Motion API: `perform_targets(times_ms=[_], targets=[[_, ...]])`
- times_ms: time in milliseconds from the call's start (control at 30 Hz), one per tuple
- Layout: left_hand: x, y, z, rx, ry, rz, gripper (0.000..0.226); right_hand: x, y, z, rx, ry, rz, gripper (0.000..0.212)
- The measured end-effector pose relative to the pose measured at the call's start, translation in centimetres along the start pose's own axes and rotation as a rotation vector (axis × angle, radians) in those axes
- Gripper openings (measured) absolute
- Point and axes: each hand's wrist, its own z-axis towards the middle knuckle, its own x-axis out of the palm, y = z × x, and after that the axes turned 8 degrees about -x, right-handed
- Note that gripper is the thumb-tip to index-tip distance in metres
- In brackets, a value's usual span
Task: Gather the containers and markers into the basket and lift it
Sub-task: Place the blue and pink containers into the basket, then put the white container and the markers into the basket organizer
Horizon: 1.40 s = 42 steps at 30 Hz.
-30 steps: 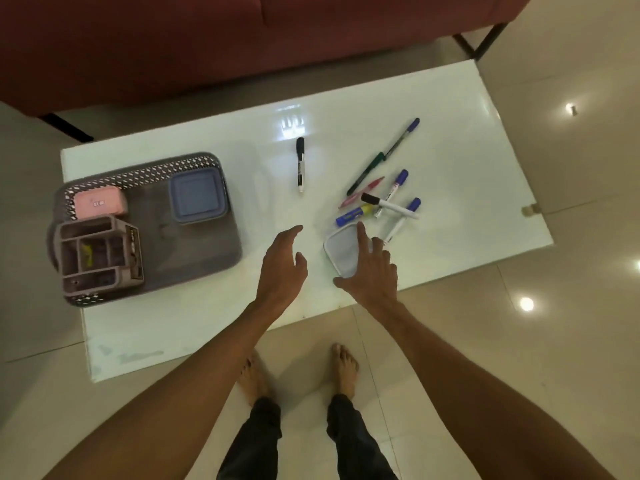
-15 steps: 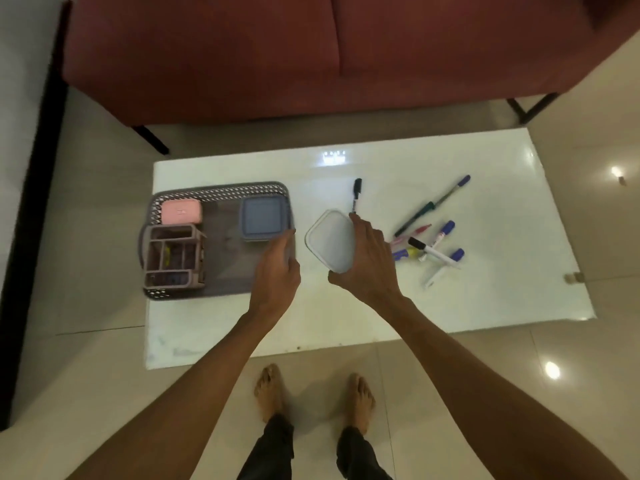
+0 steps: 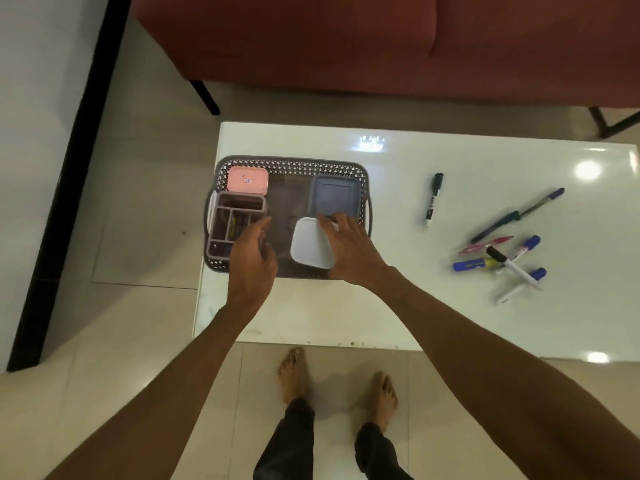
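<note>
Currently: right hand pinching white lidded container by its right edge, low over the near-right floor of the grey basket. Left hand spread, empty, beside it. Already inside: pink container, blue container, divided organizer, contents unclear. Left: loose markers on white table, black marker apart; then lift.

Glossy white rectangular table on pale beige polished floor tiles. Dark red upholstered sofa on thin black legs beyond it. White wall with black skirting strip left. Ceiling-light glare on tabletop, floor.
</note>
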Motion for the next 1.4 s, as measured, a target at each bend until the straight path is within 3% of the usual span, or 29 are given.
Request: perform_targets(times_ms=[267, 500, 667, 867, 1100, 1233, 1400], targets=[[-0.1, 1.3, 0.6, -0.032, 0.030, -0.019, 0.051, 1.0, -0.5, 1.4, -0.030, 0.085, -0.154, 0.110], [0.7, 1.4, 0.7, -0.029, 0.062, 0.005, 0.052, 1.0, -1.0, 1.5, -0.041, 0.095, -0.122, 0.115], [1.6, -0.3, 0.2, 0.027, 0.066, 0.036, 0.051, 0.7, -1.4, -0.1, -0.032, -0.056, 0.011, 0.110], [5.2, -5.7, -1.8, 0.103, 0.126, 0.038, 0.045, -2.2, -3.4, -6.8, 0.274, -0.469, 0.314, 0.060], [14.5, -13.2, -3.2, 0.213, 0.352, 0.028, 0.041, -3.8, -11.1, -16.7, 0.802, -0.761, 0.471, 0.039], [21.3, -14.2, -2.5, 0.196, 0.400, 0.102, 0.039, -1.9, -16.0, -20.2, 1.051, -0.848, 0.559, 0.026], [28.0, -14.1, -0.3, 0.145, 0.398, 0.180, 0.036, 1.1, -20.2, -22.6, 1.180, -0.883, 0.612, 0.023]])
